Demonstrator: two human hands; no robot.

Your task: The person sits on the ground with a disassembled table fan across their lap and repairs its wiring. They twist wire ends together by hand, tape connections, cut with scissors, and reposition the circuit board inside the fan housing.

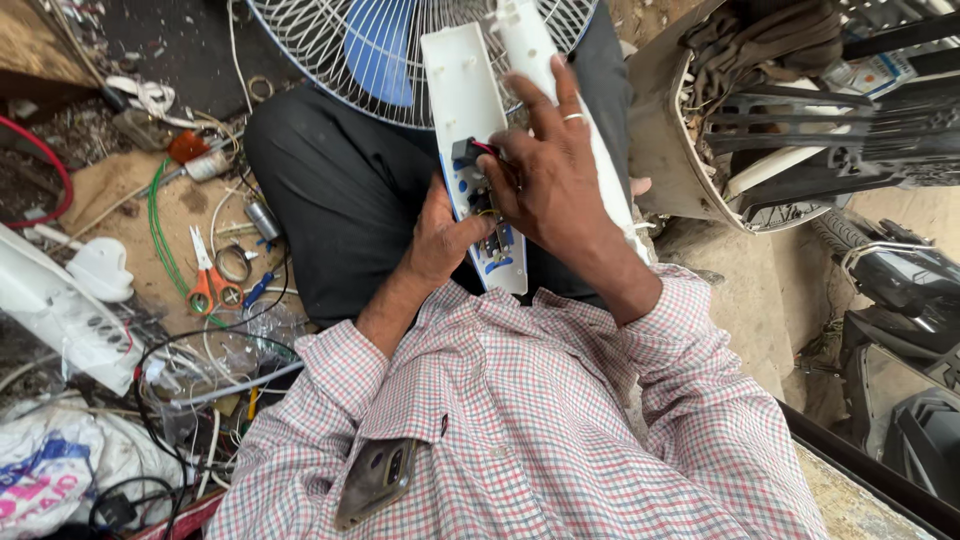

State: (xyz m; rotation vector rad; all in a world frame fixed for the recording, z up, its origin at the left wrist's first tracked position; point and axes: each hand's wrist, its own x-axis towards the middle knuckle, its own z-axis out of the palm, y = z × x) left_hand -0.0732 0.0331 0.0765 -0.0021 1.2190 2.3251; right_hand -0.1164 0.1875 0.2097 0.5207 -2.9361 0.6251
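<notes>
**Over the lap: open fan switch panel, both hands at the wiring**

Over your lap, against the dark trousers, the white switch panel [470, 110] lies face-down, its long axis running from your shirt up to the fan guard [400, 50]; its upper end overlaps the guard's lower rim. Left hand [440, 240]: closed around the panel's lower left edge, thumb pressed towards the switch block; right hand [550, 170]: fingers half curled over the panel's right edge, fingertips at the black connector [468, 150] with its red lead; whether they pinch the lead or only rest on it, I cannot tell.

Judgement on doing this well: keep the left grip low and firm so the panel does not twist; work the connector with fingertips only; pull on its body, not on the wire; hold the panel tilted so the switch block faces you.

Panel as seen: long white plastic shell, hollow side up, moulded screw bosses along its length; blue trim at the lower end; small switch parts and thin wires clustered there, partly hidden by your fingers. A second white shell [530, 40] lies beside it, under the right hand.

Orange-handled scissors [207, 280] lie on the ground to your left, well apart.
</notes>
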